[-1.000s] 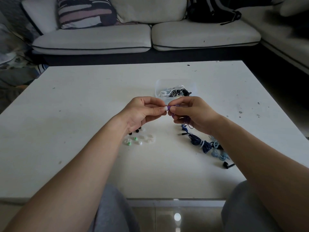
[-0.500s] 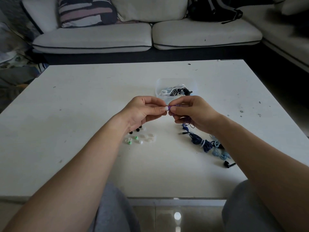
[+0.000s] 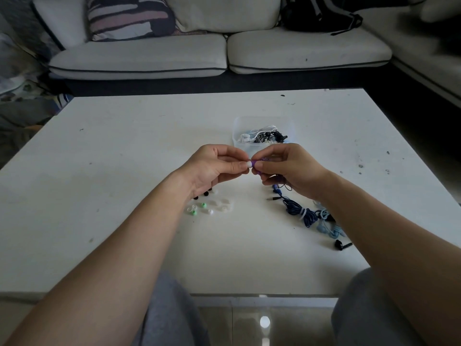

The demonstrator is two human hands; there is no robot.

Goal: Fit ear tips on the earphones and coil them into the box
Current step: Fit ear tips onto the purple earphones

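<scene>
This is a home, most likely a living room. A low white table (image 3: 124, 171) fills the middle of the view, and its top has small dark spots and scratches. Beyond it, at 12 o'clock, stands a pale sofa (image 3: 139, 61) with two seat pads edged in dark piping. A striped cushion (image 3: 129, 17) leans on the sofa back at 11 o'clock, with a plain white cushion (image 3: 224, 11) beside it. A black backpack (image 3: 321, 13) lies on the seat at 1 o'clock. A second sofa section (image 3: 429, 63) runs along at 2 o'clock, so the seating makes a corner. At 9 o'clock lies some patterned fabric (image 3: 17, 78), too blurred to name. At 6 o'clock a glossy tiled floor (image 3: 244, 328) reflects a bright light.
</scene>
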